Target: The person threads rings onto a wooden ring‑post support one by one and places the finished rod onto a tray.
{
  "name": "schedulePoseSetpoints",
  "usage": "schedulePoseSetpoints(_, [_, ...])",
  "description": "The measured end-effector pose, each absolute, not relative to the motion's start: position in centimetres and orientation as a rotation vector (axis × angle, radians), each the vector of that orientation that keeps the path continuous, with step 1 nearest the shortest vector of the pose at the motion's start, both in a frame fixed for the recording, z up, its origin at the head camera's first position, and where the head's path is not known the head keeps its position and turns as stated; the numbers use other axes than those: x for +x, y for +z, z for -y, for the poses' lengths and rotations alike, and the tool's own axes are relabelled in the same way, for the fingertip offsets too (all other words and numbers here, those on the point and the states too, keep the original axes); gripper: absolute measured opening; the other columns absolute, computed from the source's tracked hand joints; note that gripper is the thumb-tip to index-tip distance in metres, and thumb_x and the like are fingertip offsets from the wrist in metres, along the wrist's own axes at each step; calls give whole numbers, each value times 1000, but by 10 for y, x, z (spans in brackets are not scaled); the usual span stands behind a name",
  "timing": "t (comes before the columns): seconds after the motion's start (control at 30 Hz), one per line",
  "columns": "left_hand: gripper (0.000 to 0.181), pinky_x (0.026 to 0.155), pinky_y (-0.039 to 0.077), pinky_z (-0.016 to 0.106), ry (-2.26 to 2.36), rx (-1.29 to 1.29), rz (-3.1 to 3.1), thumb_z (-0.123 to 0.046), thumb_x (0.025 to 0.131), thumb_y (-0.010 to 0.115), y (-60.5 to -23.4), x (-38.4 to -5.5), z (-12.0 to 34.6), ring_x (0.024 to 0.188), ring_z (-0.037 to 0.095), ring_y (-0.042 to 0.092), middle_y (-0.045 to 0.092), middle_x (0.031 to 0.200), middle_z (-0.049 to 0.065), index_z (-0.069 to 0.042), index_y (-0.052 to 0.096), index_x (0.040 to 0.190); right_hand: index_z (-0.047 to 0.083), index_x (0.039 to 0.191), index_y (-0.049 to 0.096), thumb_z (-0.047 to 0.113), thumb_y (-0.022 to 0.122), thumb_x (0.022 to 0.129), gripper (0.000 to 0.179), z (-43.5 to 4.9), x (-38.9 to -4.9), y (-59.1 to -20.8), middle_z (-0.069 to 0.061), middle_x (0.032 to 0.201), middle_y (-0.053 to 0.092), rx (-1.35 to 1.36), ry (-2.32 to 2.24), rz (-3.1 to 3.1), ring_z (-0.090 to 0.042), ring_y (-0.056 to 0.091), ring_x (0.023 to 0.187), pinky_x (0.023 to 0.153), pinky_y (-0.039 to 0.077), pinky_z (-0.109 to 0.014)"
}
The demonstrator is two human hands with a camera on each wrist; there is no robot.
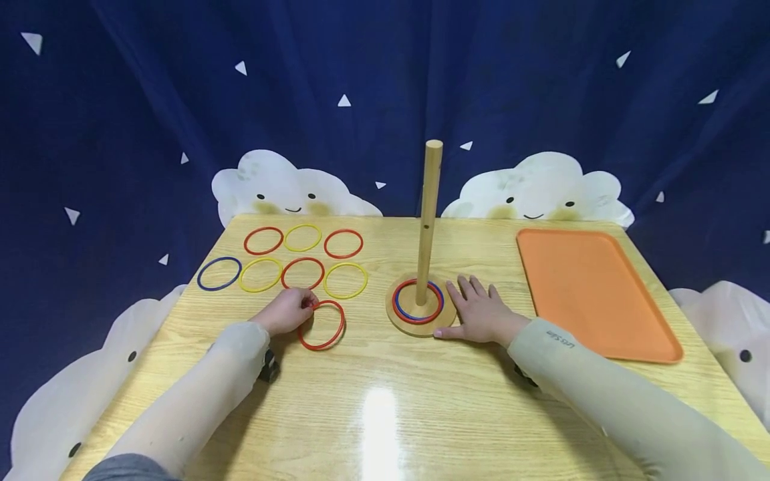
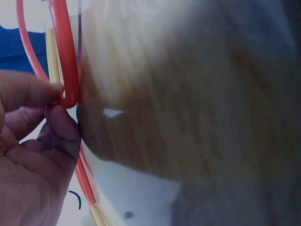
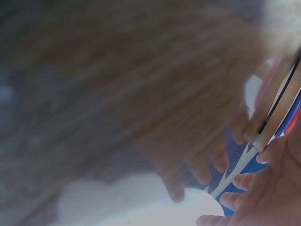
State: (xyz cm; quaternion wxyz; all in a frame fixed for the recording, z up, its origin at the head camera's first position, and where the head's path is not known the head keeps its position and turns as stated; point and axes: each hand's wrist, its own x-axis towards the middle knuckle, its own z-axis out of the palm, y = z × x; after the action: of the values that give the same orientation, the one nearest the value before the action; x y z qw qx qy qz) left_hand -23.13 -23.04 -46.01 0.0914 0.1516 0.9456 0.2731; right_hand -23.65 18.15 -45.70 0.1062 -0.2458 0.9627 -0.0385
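In the left half of the frame, the left hand [image 1: 286, 312] is closed in a pinch on the upper-left edge of a red ring [image 1: 319, 349]. To the ring's right, near mid-frame, a post [image 1: 428, 214] is held upright by its round base [image 1: 416, 331], whose right edge is touched by the spread, empty right hand [image 1: 486, 316], nearer the post.
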Motion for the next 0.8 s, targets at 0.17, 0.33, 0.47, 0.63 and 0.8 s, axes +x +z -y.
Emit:
schedulePoseSetpoints(0.17, [4, 76, 47, 34, 976, 458, -2765, -1, 96, 63, -460, -229, 237, 80, 18, 55, 62, 84, 2, -1, 67, 95, 0, 162, 25, 77, 60, 89, 111, -181, -236, -458, -33, 163, 21, -733, -113, -2842, -53, 19, 149, 113, 22, -76])
schedulePoseSetpoints(0.33, [5, 71, 49, 31, 1080, 487, -2736, -6, 97, 69, -447, -230, 243, 77, 17, 57, 64, 81, 2, -1, 69, 94, 0, 162, 25, 77, 60, 89, 111, -181, -235, -457, -33, 163, 21, -732, -122, -2844, -53, 18, 149, 113, 21, -75])
schedulePoseSetpoints(0.47, [6, 67, 57, 30, 1341, 435, -2562, 1, 97, 67, -428, -234, 242, 75, 16, 60, 66, 87, 9, 7, 66, 99, 0, 162, 26, 76, 60, 89, 111, -181, -235, -455, -33, 163, 21, -724, -131, -2844, -53, 18, 149, 113, 21, -76])
schedulePoseSetpoints(0.63, [8, 72, 61, 26, 2090, 169, -1983, 3, 103, 59, -385, -240, 217, 77, 12, 64, 64, 93, 7, 2, 65, 99, 0, 162, 25, 77, 59, 88, 112, -181, -235, -455, -33, 163, 20, -726, -126, -2839, -53, 18, 149, 113, 23, -76])
schedulePoseSetpoints(0.8, [24, 71, 60, 25, 2485, 152, -1632, 4, 105, 53, -326, -240, 177, 73, 13, 65, 65, 87, 4, -7, 68, 90, 0, 162, 25, 79, 59, 88, 113, -181, -235, -459, -33, 163, 20, -733, -131, -2838, -53, 18, 149, 112, 23, -76])
